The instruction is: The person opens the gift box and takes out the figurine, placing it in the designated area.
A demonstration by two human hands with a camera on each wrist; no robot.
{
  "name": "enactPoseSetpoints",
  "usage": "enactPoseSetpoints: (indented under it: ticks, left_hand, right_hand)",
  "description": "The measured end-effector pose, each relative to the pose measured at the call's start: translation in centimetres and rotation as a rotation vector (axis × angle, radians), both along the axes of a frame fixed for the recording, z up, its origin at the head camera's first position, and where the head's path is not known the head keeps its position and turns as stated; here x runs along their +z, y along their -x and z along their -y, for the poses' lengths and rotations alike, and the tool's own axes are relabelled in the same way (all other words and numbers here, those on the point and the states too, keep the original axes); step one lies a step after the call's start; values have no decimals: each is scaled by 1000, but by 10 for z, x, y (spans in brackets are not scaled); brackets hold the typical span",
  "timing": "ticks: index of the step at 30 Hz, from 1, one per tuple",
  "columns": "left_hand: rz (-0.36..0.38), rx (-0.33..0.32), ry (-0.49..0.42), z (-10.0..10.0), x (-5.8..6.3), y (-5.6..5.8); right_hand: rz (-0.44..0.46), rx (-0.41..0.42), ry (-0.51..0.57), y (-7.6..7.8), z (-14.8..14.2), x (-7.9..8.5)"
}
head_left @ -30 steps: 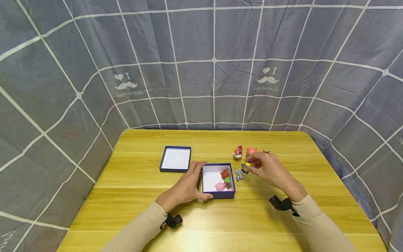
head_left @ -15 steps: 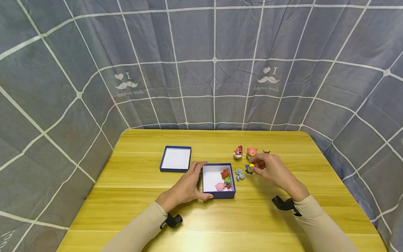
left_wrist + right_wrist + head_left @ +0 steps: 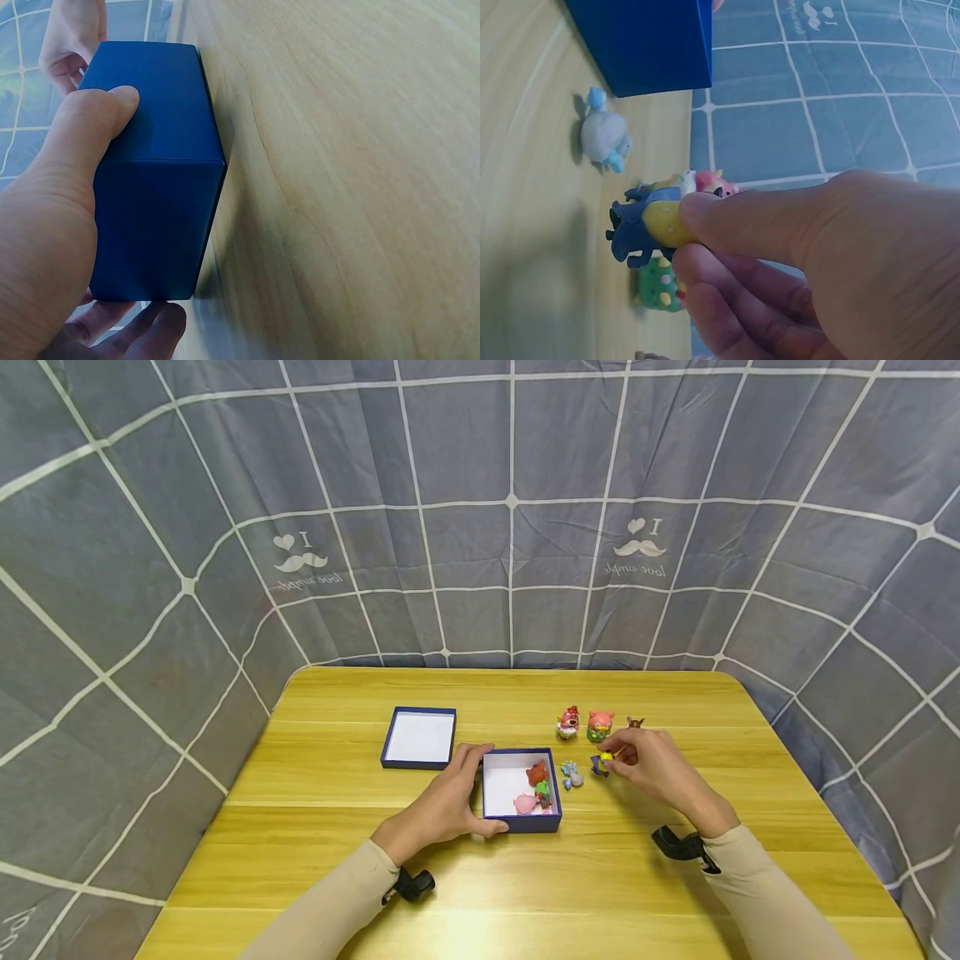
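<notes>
My left hand grips the open blue box at its left corners, thumb on the near wall and fingers at the far side. Inside the white interior lie several toy figurines, among them a pink one and an orange-brown one. Thumb and fingertips of my right hand pinch a small yellow and dark blue toy figurine, held right of the box. Between it and the box, a grey and light blue figurine lies on the table.
Behind the right hand stand a red and white figurine, a pink and green one and a brown one, partly hidden. The shallow box lid lies white side up at the back left. Grey curtains surround the table.
My right hand has moved slightly right, away from the box, with the yellow and blue toy figurine. The pink and green figurine behind shows more fully. My left hand keeps its place.
</notes>
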State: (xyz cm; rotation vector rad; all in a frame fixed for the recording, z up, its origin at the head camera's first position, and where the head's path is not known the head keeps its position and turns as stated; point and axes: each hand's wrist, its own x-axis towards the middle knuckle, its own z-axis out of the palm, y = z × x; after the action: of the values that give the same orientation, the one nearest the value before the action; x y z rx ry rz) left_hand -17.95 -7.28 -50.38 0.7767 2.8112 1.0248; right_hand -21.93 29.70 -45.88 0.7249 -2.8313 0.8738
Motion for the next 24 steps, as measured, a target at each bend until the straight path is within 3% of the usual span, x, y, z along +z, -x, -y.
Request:
enactPoseSetpoints:
  ticks: [24]
  left_hand:
    - [-2, 3, 12, 0, -1, 0]
  right_hand:
    - [76, -23, -8, 1, -8, -14]
